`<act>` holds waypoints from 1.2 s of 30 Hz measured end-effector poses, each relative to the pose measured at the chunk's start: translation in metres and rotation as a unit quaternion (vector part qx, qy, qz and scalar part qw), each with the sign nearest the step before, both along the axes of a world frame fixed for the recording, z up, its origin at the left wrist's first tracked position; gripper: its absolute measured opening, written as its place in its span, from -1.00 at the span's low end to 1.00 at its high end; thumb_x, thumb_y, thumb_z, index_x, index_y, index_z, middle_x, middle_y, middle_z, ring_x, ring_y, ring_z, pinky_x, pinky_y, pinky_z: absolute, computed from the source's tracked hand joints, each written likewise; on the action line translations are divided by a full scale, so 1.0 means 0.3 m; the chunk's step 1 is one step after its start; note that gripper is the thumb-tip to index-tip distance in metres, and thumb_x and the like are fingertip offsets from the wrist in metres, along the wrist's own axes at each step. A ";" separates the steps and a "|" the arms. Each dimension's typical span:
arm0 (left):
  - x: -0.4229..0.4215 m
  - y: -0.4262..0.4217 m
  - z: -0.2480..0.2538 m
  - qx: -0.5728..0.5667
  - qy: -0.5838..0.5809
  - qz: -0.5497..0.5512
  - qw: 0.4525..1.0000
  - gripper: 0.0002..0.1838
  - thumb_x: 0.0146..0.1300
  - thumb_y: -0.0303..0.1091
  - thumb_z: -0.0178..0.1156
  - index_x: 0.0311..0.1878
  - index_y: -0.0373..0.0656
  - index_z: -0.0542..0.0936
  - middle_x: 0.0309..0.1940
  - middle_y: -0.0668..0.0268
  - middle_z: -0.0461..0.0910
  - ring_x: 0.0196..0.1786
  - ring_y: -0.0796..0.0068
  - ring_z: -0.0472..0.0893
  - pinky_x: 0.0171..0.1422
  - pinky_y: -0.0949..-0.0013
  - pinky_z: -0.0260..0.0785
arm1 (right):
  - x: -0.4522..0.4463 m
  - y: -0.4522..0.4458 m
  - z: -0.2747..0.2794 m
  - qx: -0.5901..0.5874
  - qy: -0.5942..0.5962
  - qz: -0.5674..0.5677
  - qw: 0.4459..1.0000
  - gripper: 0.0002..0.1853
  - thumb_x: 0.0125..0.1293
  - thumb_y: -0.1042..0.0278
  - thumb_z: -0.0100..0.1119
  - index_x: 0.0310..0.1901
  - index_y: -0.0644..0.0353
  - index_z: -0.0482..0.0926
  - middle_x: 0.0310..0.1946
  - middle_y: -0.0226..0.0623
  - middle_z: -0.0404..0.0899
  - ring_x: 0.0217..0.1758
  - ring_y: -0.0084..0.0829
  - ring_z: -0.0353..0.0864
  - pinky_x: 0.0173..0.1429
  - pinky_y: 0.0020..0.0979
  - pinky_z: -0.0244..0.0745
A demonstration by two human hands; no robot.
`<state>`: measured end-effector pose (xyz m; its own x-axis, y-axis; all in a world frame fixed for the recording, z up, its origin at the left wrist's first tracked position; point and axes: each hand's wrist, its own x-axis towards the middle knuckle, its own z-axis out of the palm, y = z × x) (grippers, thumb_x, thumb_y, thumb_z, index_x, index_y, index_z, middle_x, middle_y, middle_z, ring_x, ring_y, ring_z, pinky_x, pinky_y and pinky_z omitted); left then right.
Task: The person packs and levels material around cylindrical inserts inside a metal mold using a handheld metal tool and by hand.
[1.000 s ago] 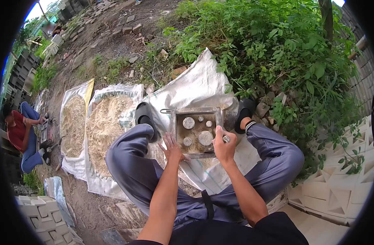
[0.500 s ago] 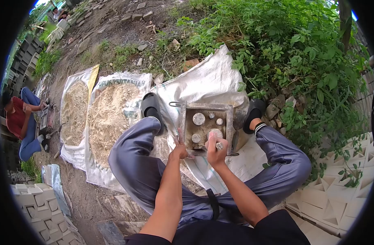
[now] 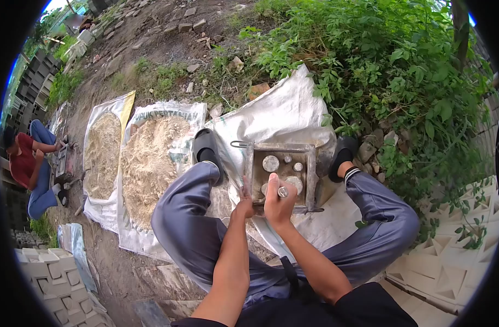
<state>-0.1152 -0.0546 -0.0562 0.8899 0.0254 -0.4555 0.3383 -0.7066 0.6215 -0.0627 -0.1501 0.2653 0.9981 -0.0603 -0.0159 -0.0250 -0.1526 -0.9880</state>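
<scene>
White woven sheet covers the ground between the wearer's two dark shoes, its far corner running up to the leafy plants. On its middle, well below that corner, lies a grimy rectangular frame with a wire loop jutting from the far left corner. Inside the frame are pale round discs of different sizes, set in a brownish floor; two of them are partly covered by the right hand.

That right hand is over the frame's near side, fingers closed round a metal rod whose round end faces up — the rod sits within the fist, and its lower end is hidden. The left hand is just beside the frame's left wall, toward the near left corner, fingers pointing away from the wearer; whether it grips the wall or merely rests along it, I cannot tell.

Off the white sheet's left edge lie two more sacks, each bearing a pale, crumbly heap: the nearer heap sits below printed lettering, the farther one beside a yellow strip. Beyond them, at far left, a person in a red shirt sits on the ground.
</scene>
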 end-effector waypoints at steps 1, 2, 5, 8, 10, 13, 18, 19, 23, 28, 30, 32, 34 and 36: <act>-0.010 -0.006 -0.003 0.023 -0.010 0.019 1.000 0.72 -0.39 -0.39 0.63 0.26 0.08 -0.88 0.44 -0.19 -0.29 0.36 -0.15 0.25 0.42 0.22 0.23 | -0.017 0.010 -0.033 0.000 -0.001 -0.001 1.000 -0.52 0.41 0.29 -0.02 -0.67 0.36 0.30 -0.81 -0.30 0.15 -0.69 -0.57 0.10 -0.56 -0.28 0.02; -0.014 -0.003 -0.004 0.026 -0.032 0.013 0.999 0.71 -0.38 -0.38 0.63 0.27 0.09 -0.87 0.44 -0.19 -0.29 0.37 -0.14 0.24 0.42 0.22 0.22 | -0.027 0.013 -0.065 -0.022 -0.044 0.017 0.999 -0.51 0.41 0.29 -0.02 -0.69 0.35 0.29 -0.82 -0.34 0.17 -0.69 -0.57 0.10 -0.56 -0.28 0.01; 0.020 0.016 0.044 -0.020 -0.002 -0.060 0.998 0.14 0.07 0.01 0.33 0.50 -0.19 -0.21 0.44 -0.27 -0.53 0.52 -0.14 -0.46 0.54 0.05 -0.26 | 0.023 -0.014 -0.075 -0.038 -0.103 0.052 0.993 -0.50 0.42 0.30 -0.02 -0.72 0.30 0.30 -0.83 -0.43 0.24 -0.70 -0.55 0.17 -0.55 -0.30 0.05; 0.034 0.003 0.295 -0.082 0.086 0.066 0.991 0.76 -0.45 -0.27 0.67 0.28 0.10 -0.86 0.43 -0.18 -0.25 0.45 -0.14 0.05 0.48 0.21 0.11 | 0.008 -0.078 -0.021 -0.012 -0.017 0.028 0.999 -0.49 0.40 0.30 0.00 -0.75 0.31 0.35 -0.82 -0.42 0.32 -0.71 -0.59 0.27 -0.55 -0.39 0.13; 0.030 0.008 0.311 -0.088 0.095 0.079 0.988 0.76 -0.45 -0.27 0.67 0.28 0.11 -0.86 0.43 -0.19 -0.25 0.46 -0.12 0.05 0.48 0.21 0.13 | -0.021 -0.139 -0.088 -0.009 -0.031 0.018 0.999 -0.49 0.39 0.30 0.03 -0.76 0.31 0.36 -0.82 -0.43 0.32 -0.71 -0.61 0.26 -0.56 -0.40 0.13; 0.026 0.005 0.315 -0.084 0.086 0.065 0.991 0.75 -0.45 -0.27 0.67 0.28 0.13 -0.86 0.43 -0.21 -0.25 0.46 -0.10 0.05 0.47 0.20 0.15 | 0.000 -0.169 -0.129 -0.043 -0.062 -0.061 0.995 -0.47 0.39 0.30 0.04 -0.77 0.32 0.34 -0.81 -0.43 0.34 -0.72 -0.62 0.25 -0.58 -0.43 0.12; 0.025 0.003 0.295 -0.087 0.084 0.062 0.991 0.75 -0.45 -0.27 0.67 0.28 0.15 -0.86 0.43 -0.23 -0.26 0.46 -0.09 0.06 0.46 0.19 0.16 | -0.018 -0.270 -0.140 -0.013 -0.012 -0.031 0.999 -0.56 0.36 0.30 0.09 -0.68 0.33 0.42 -0.74 -0.34 0.41 -0.64 -0.57 0.35 -0.49 -0.41 0.17; 0.031 0.004 0.277 -0.089 0.078 0.059 0.991 0.76 -0.45 -0.26 0.67 0.27 0.15 -0.86 0.43 -0.23 -0.26 0.46 -0.10 0.06 0.47 0.19 0.16 | -0.023 -0.280 -0.153 -0.011 -0.049 -0.028 0.998 -0.47 0.40 0.30 0.03 -0.77 0.27 0.29 -0.81 -0.48 0.27 -0.73 -0.66 0.19 -0.59 -0.48 0.05; 0.033 0.001 0.246 -0.058 0.082 0.050 0.994 0.76 -0.45 -0.24 0.67 0.27 0.16 -0.86 0.44 -0.24 -0.28 0.46 -0.11 0.06 0.47 0.19 0.16 | 0.019 -0.304 -0.090 -0.005 -0.011 -0.030 0.999 -0.49 0.43 0.34 -0.05 -0.75 0.25 0.28 -0.79 -0.53 0.25 -0.72 -0.69 0.14 -0.60 -0.49 -0.01; 0.042 0.015 0.304 -0.095 0.123 0.051 0.987 0.76 -0.46 -0.22 0.67 0.27 0.10 -0.86 0.45 -0.26 -0.38 0.49 -0.12 -0.01 0.50 0.18 0.09 | 0.012 -0.367 -0.082 0.000 -0.026 0.002 1.000 -0.51 0.43 0.29 0.00 -0.71 0.23 0.30 -0.76 -0.54 0.22 -0.66 -0.72 0.13 -0.57 -0.49 -0.01; 0.049 -0.001 0.328 -0.071 0.090 0.046 0.992 0.76 -0.45 -0.22 0.67 0.27 0.10 -0.86 0.45 -0.26 -0.39 0.49 -0.12 -0.01 0.50 0.18 0.09 | 0.038 -0.368 -0.067 -0.068 -0.068 0.067 0.993 -0.63 0.42 0.32 0.02 -0.58 0.27 0.35 -0.67 -0.48 0.30 -0.59 -0.66 0.22 -0.50 -0.46 0.11; 0.043 -0.002 0.332 -0.038 0.081 0.045 0.995 0.75 -0.43 -0.22 0.67 0.26 0.14 -0.88 0.44 -0.29 -0.36 0.48 -0.13 0.00 0.50 0.16 0.10 | 0.039 -0.355 -0.014 -0.104 -0.093 0.100 0.985 -0.71 0.41 0.35 0.04 -0.48 0.29 0.39 -0.60 -0.43 0.38 -0.54 -0.60 0.32 -0.44 -0.44 0.22; 0.038 0.000 0.337 -0.048 0.101 0.049 0.993 0.75 -0.42 -0.22 0.67 0.26 0.14 -0.88 0.44 -0.29 -0.36 0.48 -0.13 0.00 0.50 0.16 0.09 | 0.034 -0.351 -0.020 -0.095 -0.190 0.074 0.974 -0.86 0.40 0.39 0.04 -0.22 0.28 0.37 -0.43 -0.30 0.47 -0.38 -0.41 0.48 -0.25 -0.35 0.38; 0.036 0.001 0.336 -0.058 0.111 0.051 0.991 0.75 -0.42 -0.22 0.67 0.26 0.14 -0.88 0.44 -0.29 -0.36 0.48 -0.13 0.00 0.50 0.16 0.09 | 0.029 -0.383 -0.010 -0.129 -0.147 0.125 0.973 -0.86 0.41 0.38 0.03 -0.16 0.26 0.34 -0.39 -0.24 0.49 -0.34 -0.31 0.52 -0.19 -0.31 0.41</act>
